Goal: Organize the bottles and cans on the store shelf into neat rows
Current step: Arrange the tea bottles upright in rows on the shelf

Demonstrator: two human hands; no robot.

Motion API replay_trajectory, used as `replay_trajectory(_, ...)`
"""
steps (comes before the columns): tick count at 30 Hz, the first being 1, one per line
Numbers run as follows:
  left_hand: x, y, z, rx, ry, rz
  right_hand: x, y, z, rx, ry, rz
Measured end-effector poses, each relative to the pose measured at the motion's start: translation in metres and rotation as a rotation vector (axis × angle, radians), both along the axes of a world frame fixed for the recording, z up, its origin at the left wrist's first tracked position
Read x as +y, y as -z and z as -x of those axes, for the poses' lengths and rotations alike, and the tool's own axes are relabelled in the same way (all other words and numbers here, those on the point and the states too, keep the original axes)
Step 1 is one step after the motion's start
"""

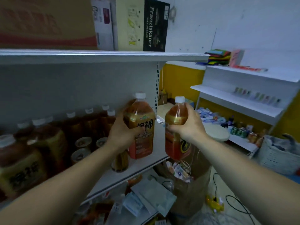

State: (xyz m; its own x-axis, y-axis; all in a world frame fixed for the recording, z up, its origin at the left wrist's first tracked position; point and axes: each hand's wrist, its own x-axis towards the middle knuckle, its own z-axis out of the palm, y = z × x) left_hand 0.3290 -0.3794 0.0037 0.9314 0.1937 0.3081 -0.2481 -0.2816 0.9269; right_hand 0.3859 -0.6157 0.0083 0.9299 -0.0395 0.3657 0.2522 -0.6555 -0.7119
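My left hand (124, 132) grips a big amber drink bottle (142, 120) with a white cap and an orange label, held over the right end of the grey shelf (146, 161). My right hand (189, 125) grips a second bottle of the same kind (176, 143), held in the air just past the shelf's right end. Further left on the shelf stand several more amber bottles (48, 140) in rows, with a few cans (82, 142) in front of them. A smaller dark bottle (121, 163) stands below my left wrist.
Cardboard cartons (139, 25) sit on the upper shelf (103, 54). A brown paper bag (190, 181) of goods stands on the floor under my right hand. To the right are white shelves (240, 101) with small goods, a woven basket (277, 155) and floor cables (235, 203).
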Motion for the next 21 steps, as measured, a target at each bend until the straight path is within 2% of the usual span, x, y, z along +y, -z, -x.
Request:
replay_trajectory(5, 0.000, 0.004, -0.051, 0.014, -0.038, 0.006, 0.004, 0.002, -0.059, 0.085, -0.095, -0.035)
replay_trajectory(9, -0.003, 0.015, -0.082, 0.037, -0.080, -0.002, 0.011, 0.011, -0.109, 0.051, -0.187, -0.045)
replay_trajectory(16, -0.018, 0.034, -0.114, 0.092, -0.297, -0.013, 0.020, 0.037, -0.188, 0.100, -0.364, 0.042)
replay_trajectory(21, -0.031, 0.051, -0.125, 0.187, -0.318, 0.014, 0.034, 0.049, -0.219, 0.098, -0.464, 0.004)
